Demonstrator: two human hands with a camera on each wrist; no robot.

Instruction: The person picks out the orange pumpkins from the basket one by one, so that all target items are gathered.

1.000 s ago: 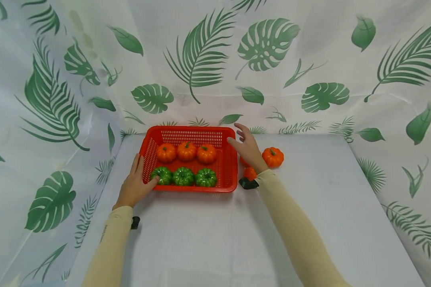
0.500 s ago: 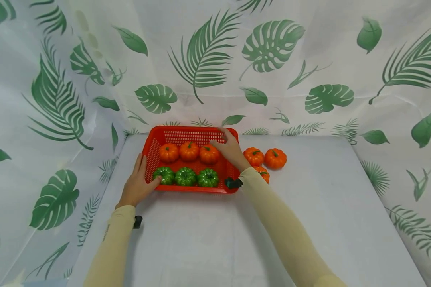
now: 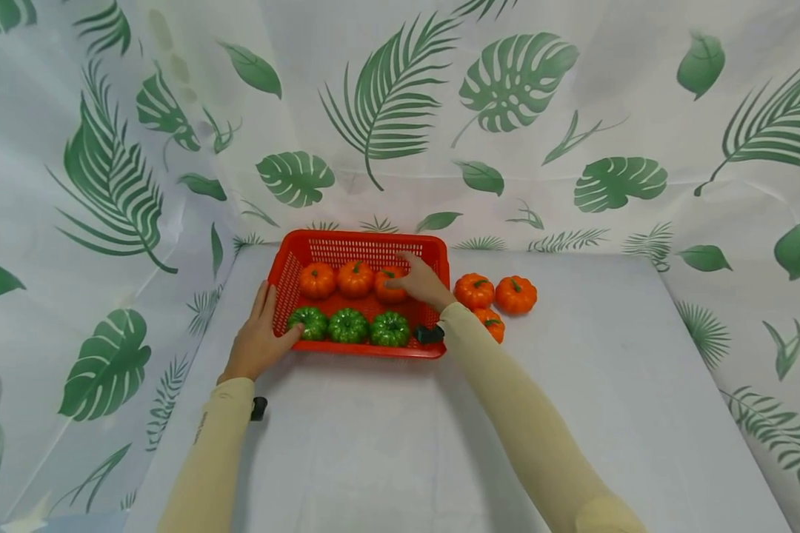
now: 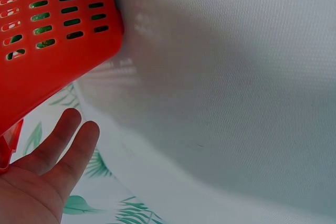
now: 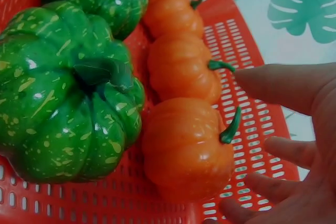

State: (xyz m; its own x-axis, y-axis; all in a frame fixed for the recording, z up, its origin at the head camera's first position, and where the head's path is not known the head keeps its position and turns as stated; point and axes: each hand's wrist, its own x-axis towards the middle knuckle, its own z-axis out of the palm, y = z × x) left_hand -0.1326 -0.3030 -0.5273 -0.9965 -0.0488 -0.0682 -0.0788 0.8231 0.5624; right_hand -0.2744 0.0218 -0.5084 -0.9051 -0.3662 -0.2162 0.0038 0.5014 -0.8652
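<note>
In the head view, three orange pumpkins [image 3: 355,280] form a row at the back of a red plastic basket [image 3: 367,351]. Three speckled green pumpkins [image 3: 348,326] line its front. My right hand [image 3: 423,282] is over the basket's right end, beside the rightmost orange pumpkin [image 5: 186,148]. Its fingers are spread and apart from that pumpkin in the right wrist view. My left hand [image 3: 256,344] rests at the basket's left front corner, thumb over the rim. Its visible fingers [image 4: 73,153] lie straight outside the basket in the left wrist view.
Outside the basket, close to its right side, lie three more orange pumpkins [image 3: 515,295], one partly hidden by my right sleeve. A white table [image 3: 373,444] holds everything. Leaf-printed curtains [image 3: 400,133] rise behind it and at both sides.
My right hand has moved left, from beyond the basket's right rim to beside the rightmost orange pumpkin inside. The left hand stays on the corner. The whole view has shifted slightly.
</note>
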